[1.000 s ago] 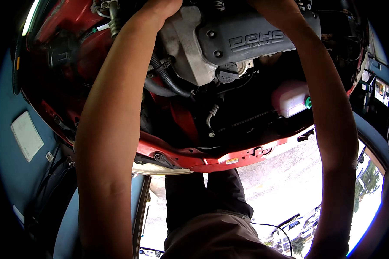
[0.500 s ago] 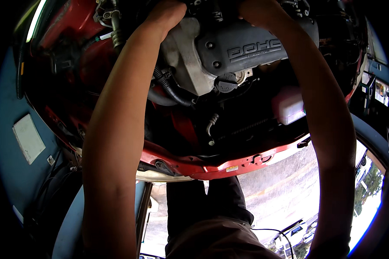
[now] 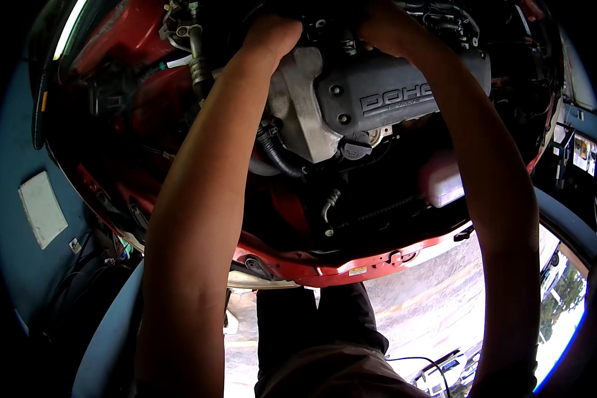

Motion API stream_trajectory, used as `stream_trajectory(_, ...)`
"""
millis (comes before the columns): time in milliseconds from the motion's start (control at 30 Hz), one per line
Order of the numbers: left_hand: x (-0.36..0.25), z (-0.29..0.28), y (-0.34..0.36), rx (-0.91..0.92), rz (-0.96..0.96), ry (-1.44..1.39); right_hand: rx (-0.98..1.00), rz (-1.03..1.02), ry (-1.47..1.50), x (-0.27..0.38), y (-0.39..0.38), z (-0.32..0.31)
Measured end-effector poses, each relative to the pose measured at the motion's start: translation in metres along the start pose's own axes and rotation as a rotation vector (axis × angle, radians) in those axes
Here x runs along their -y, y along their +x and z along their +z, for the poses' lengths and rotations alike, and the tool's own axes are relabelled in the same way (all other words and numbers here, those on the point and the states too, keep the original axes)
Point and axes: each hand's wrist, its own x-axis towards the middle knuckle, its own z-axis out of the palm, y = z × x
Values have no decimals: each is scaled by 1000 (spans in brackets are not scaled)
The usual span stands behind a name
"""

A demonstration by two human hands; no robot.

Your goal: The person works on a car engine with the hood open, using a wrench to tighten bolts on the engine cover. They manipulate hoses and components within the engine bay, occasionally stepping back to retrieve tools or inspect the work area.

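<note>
Both my arms reach over the front of a car into its engine bay. My left hand [image 3: 276, 34] is at the far side of the grey metal housing [image 3: 302, 109], its fingers lost in the dark beyond. Farther right, my right hand [image 3: 386, 32] is curled down behind the black engine cover [image 3: 378, 93]. Part of its bent fingers shows; what they grip is hidden. A black oil filler cap [image 3: 356, 146] sits at the near edge of the engine, between my forearms. Left of it runs a black ribbed hose [image 3: 276, 156].
The red front crossmember [image 3: 338, 270] lies between my body and the engine. A pale plastic reservoir [image 3: 444, 186] is beside my right forearm. At the left stand metal pipes [image 3: 196, 56] and the red inner fender [image 3: 123, 40]. A blue wall [image 3: 10, 139] is farther left.
The view has shifted slightly, so the engine and my left arm appear lower and farther right. Both hands stay at the far side of the engine.
</note>
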Motion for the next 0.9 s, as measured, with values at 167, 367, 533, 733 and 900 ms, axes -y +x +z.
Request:
stream_trajectory(167, 19, -6, 8, 25, 90, -152, 14, -364, -646, -5, 3, 10)
stream_trajectory(367, 28, -6, 3, -18, 201, -316, -69, -30, 196, -11, -6, 9)
stream_trajectory(533, 19, -16, -19, 54, 205, -361, 37, -41, 306, -22, -10, -2)
stream_trajectory(733, 17, -26, -28, 91, 158, -365, 69, 112, 309, 8, -24, -20)
stream_trajectory(900, 31, -1, -1, -171, 599, 178, -355, -357, -322, -77, -3, -17)
